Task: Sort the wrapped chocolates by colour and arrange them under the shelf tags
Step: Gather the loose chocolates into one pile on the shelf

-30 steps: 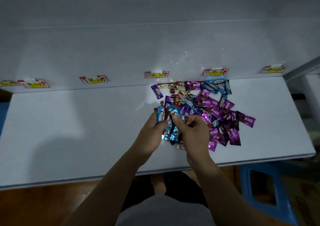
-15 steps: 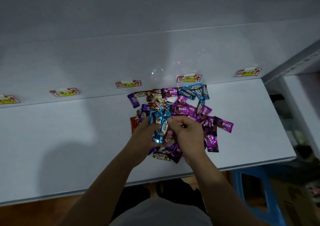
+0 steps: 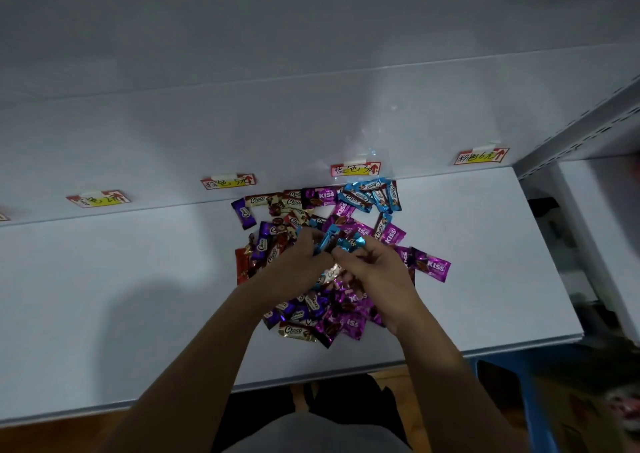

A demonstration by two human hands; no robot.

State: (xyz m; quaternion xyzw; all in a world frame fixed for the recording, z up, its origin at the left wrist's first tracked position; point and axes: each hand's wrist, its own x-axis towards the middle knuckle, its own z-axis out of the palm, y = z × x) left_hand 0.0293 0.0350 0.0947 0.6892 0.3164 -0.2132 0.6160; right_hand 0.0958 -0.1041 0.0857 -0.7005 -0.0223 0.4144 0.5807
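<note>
A mixed pile of wrapped chocolates (image 3: pixel 322 317) in pink, purple, blue, red and gold lies on the white shelf (image 3: pixel 138 296). Both hands hover over its middle. My left hand (image 3: pixel 298 262) grips a bunch of blue chocolates (image 3: pixel 329 239). My right hand (image 3: pixel 377 269) pinches a blue chocolate (image 3: pixel 353 244) right beside that bunch. Several blue chocolates (image 3: pixel 372 194) lie at the back under a shelf tag (image 3: pixel 355 169). More tags hang along the back wall: a centre tag (image 3: pixel 228 182), a left tag (image 3: pixel 98 198) and a right tag (image 3: pixel 481 156).
A pink KISS chocolate (image 3: pixel 431 265) lies apart at the pile's right. The shelf's front edge (image 3: pixel 450 350) runs close below the pile. A metal upright (image 3: pixel 581 130) bounds the shelf on the right. A blue stool (image 3: pixel 533 404) stands below right.
The view has shifted so the pile sits further right of centre. Both hands rose slightly toward the back, with the blue chocolates still held between them.
</note>
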